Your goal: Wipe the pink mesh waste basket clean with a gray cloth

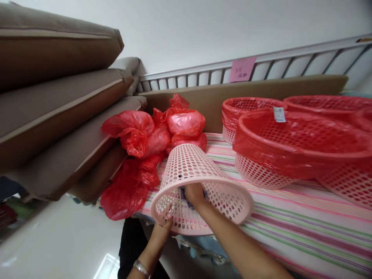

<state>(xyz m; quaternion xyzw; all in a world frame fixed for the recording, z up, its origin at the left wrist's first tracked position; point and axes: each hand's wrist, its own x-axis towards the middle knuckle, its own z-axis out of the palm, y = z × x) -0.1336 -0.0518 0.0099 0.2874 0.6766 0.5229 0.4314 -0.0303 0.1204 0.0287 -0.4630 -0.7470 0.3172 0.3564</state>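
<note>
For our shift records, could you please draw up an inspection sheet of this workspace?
Surface: multicoloured striped cloth.
Job's things: pale-pink perforated plastic basket, opening toward the person; dark cloth-like item inside, partly hidden.
Clutter: bunched red plastic bags; pink lattice baskets lined with red plastic.
Hands: left hand holds the rim; right hand inside, at the dark item.
Cables: nothing seen.
Surroundings: stacked brown cushions; white slatted rail, pink paper note.

Pinks, reds, stripes
Pale pink on basket [190,162], red on bags [186,123], grey-brown on cushions [58,104], pink-and-green stripes on sheet [290,219].
</note>
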